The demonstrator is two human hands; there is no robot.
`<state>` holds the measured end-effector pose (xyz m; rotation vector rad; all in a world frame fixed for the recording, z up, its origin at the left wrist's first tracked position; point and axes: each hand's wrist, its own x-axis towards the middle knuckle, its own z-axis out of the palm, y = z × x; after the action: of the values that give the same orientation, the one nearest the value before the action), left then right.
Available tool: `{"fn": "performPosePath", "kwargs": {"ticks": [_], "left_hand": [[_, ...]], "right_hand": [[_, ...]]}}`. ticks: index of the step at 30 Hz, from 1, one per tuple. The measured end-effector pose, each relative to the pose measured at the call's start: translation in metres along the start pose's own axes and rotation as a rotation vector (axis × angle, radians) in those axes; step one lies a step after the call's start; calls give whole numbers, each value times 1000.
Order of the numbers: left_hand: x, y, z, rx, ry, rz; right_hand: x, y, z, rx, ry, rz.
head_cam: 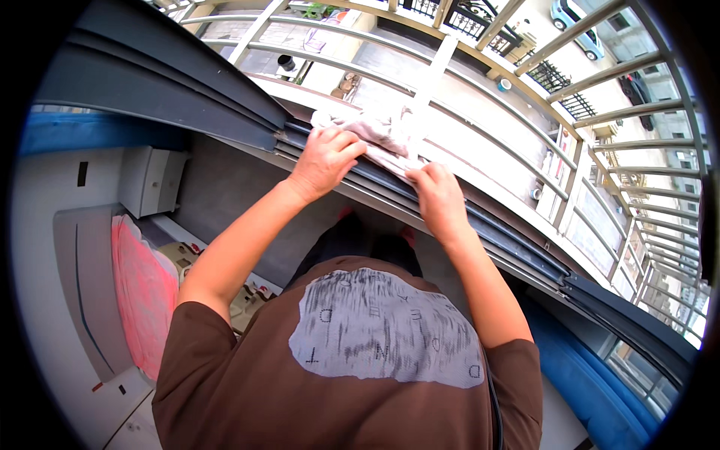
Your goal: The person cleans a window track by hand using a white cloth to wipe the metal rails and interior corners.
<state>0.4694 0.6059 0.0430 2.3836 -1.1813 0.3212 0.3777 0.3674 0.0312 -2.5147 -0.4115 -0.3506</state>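
Note:
A pale, stained cloth [374, 132] lies bunched over the dark metal track [500, 222] of a sliding window. My left hand [326, 157] grips the cloth's left part, its fingers curled over the track. Farther right, my right hand [440, 197] pinches the cloth's other end between thumb and fingers. Between the two hands the fabric stretches along the track's outer edge. Part of the cloth spreads onto the bright ledge outside, where glare hides its far edge.
Metal safety bars [349, 70] enclose the outside of the window. A dark window frame [169, 73] stands at the left. Blue curtains [585, 360] hang at both sides. Behind my left arm are a white bedside cabinet [149, 180] and a bed with a pink pillow [140, 281].

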Motion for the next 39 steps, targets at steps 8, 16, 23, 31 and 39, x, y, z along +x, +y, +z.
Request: {"fn": "performPosePath", "kwargs": {"ticks": [8, 16, 23, 31, 39], "left_hand": [[14, -26, 11, -383, -102, -273], [14, -15, 5, 50, 20, 151], [13, -22, 7, -67, -21, 152], [25, -21, 8, -153, -135, 70], [34, -16, 10, -107, -319, -264]], "right_hand": [[10, 8, -26, 377, -5, 373], [19, 3, -9, 120, 33, 21], [29, 6, 3, 27, -26, -18], [44, 4, -7, -7, -205, -5], [60, 9, 9, 170, -366, 260]]}}
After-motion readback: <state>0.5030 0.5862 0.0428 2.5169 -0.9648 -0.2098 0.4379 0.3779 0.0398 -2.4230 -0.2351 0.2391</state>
